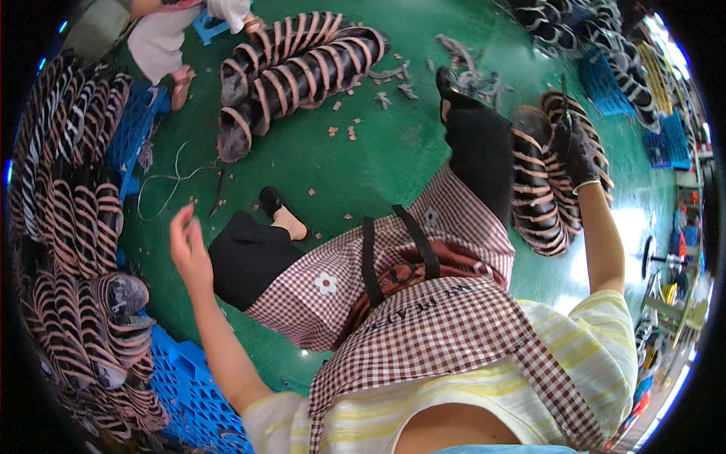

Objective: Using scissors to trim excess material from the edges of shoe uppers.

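Blue plastic crates (189, 386) line the floor's (397, 170) left edge, and striped stacks of shoe pieces (79, 246) stand packed along them, probably so each row props up the next. Toward the far left corner, there's a co-worker's foot (181, 87), and nearer us a pale cord (175, 178) in a loose loop. Now the left hand (189, 246): bare, fingers apart, gripping nothing, held out beside the left leg (249, 257), perhaps for balance. Near the floor's far edge, two long bundles (318, 79) lie side by side, nested, likely to stay in line, with tan scraps (351, 133) below. Checked apron (423, 325) across the lap, legs wide, seemingly to leave working room; grey scraps (476, 79) beyond. And toward the floor's right edge, shorter bundles (541, 204) lie just beside the right leg (480, 151), handy for the gloved right hand (582, 159) over them; whether its fingers are clamped, I cannot tell.
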Tool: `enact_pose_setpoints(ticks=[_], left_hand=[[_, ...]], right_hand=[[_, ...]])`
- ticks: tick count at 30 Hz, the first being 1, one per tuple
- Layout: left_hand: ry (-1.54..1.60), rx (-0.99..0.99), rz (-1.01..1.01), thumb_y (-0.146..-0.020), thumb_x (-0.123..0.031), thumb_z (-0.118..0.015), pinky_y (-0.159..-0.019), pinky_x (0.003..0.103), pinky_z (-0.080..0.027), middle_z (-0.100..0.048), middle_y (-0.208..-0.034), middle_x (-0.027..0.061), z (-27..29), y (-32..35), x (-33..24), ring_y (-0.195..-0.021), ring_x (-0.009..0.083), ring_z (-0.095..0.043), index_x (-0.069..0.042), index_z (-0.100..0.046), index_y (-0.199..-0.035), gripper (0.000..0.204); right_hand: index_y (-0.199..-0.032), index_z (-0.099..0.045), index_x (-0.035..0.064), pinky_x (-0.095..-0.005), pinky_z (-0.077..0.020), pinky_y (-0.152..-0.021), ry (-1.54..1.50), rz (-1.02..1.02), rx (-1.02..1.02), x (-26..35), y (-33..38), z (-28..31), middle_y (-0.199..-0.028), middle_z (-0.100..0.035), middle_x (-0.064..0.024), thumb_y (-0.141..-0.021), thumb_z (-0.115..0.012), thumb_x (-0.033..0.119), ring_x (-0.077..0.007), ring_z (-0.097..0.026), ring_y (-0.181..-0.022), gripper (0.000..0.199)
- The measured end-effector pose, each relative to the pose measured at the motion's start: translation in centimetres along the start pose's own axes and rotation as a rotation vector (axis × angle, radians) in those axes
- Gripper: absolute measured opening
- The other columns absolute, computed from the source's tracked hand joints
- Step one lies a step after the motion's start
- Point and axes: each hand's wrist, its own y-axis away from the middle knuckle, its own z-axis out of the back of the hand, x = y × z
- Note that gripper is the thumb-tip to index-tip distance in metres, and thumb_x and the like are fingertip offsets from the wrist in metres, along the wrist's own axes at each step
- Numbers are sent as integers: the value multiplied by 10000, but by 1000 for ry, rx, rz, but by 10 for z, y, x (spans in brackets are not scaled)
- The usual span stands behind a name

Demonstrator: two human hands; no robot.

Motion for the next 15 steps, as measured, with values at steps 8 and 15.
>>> enact_pose_setpoints(ticks=[8, 15], left_hand=[[-432, 572, 175, -716, -338, -658, -755, 377, -464, -635, -879, 144, -136, -184, 172, -858, 277, -607, -41, -607, -920, 364], [47, -16, 597, -633, -290, -731, -751, 381, -471, -637, -965, 153, -271, -231, 323, -851, 295, -612, 13, -607, -979, 476]], right_hand=[[-979, -509, 9, -332, -437, -778, 457, 435, 179, 147, -33, -119, -995, -568, -170, -863, -533, 221, -295, -564, -898, 243], [-1221, -454, 58, -322, -449, -732, -75, 147, 642, 241, -46, -193, -947, -593, -126, -746, -692, 239, -197, -577, -842, 562]])
